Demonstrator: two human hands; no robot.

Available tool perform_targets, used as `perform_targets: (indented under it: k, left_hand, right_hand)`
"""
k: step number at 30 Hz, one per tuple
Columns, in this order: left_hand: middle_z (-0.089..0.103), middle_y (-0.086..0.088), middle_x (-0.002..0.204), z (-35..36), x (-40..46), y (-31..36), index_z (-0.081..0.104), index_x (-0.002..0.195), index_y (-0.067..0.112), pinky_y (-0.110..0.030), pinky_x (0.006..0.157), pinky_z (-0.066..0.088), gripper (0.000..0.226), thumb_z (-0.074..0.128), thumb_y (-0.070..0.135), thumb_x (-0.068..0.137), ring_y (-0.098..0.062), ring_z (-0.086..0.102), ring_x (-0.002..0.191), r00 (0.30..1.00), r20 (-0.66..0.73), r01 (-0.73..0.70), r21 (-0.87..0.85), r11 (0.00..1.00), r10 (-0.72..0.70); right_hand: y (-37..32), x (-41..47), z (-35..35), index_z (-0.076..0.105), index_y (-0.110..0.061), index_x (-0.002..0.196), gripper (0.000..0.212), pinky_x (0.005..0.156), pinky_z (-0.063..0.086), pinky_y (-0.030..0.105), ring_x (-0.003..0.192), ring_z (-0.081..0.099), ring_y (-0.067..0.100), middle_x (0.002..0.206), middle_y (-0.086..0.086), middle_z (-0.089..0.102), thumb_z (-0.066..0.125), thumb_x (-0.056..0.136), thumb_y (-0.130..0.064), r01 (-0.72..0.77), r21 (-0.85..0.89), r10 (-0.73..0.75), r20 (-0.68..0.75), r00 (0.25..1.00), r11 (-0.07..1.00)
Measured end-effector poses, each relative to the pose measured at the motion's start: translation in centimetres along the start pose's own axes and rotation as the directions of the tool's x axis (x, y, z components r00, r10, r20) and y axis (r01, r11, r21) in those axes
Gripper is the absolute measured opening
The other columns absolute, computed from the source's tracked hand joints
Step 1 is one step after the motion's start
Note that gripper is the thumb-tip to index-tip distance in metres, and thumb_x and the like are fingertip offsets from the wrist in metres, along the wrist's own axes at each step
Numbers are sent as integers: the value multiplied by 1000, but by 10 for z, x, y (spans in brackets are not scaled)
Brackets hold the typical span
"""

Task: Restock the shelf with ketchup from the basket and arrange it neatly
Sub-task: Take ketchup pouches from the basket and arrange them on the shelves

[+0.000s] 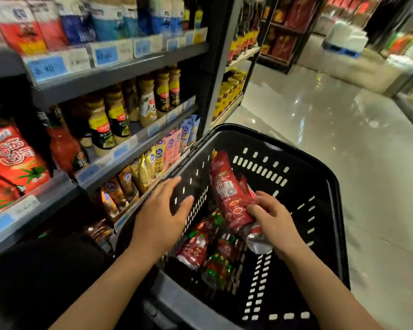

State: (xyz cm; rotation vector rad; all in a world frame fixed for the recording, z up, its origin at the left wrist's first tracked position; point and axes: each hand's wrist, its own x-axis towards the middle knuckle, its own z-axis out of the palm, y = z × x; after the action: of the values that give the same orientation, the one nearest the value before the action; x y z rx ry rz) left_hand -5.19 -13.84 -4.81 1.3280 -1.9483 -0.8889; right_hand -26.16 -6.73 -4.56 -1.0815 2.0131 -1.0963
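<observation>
The basket (260, 148) is being kept to the right of the shelf (119, 67), its left wall just beside the shelf edges. Several ketchup pouches (198, 244) are lying in the basket's bottom, and one ketchup pouch (227, 191) is being held upright above them by the right hand (272, 220). The left hand (162, 210) is being held over the basket's left rim. Bottles (119, 115) are being kept on the middle shelf, with more pouches (12, 158) to their left. The floor (343, 129) is lying behind the basket.
</observation>
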Motion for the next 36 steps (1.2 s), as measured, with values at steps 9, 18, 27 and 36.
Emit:
perform_targets:
  k: [9, 18, 27, 36]
  left_hand:
    - [72, -10, 105, 35, 7, 38, 55, 124, 14, -37, 79, 55, 60, 66, 41, 72, -25, 71, 94, 905, 372, 422, -839, 344, -205]
    - [59, 4, 115, 37, 13, 20, 40, 121, 26, -31, 76, 55, 54, 73, 19, 79, -15, 64, 99, 953, 72, 233, -795, 559, -295]
    - [69, -9, 107, 37, 8, 22, 41, 131, 20, -30, 63, 56, 67, 63, 56, 79, -19, 72, 87, 909, 356, 410, -859, 307, -219]
    - [64, -9, 114, 37, 10, 19, 42, 108, 35, -50, 82, 56, 60, 78, 22, 62, -28, 70, 95, 914, 259, 368, -853, 369, -313]
  right_hand:
    - [-17, -37, 20, 66, -11, 109, 21, 84, 56, 31, 116, 54, 8, 132, -17, 48, 61, 89, -11, 106, 382, -107, -19, 994, 918]
    - [-18, -38, 3, 47, -42, 121, 57, 70, 56, 24, 105, 60, -2, 122, -25, 50, 65, 85, -2, 235, 413, -149, -230, 962, 880]
    - [-57, -41, 29, 20, -48, 135, 72, 82, 51, 16, 97, 55, -5, 115, -30, 48, 65, 82, -27, 506, -235, -492, 119, 862, 830]
    - [-75, -25, 13, 42, -35, 115, 45, 72, 58, 27, 97, 66, 5, 115, -8, 62, 54, 89, 0, 218, 282, -291, 251, 923, 934]
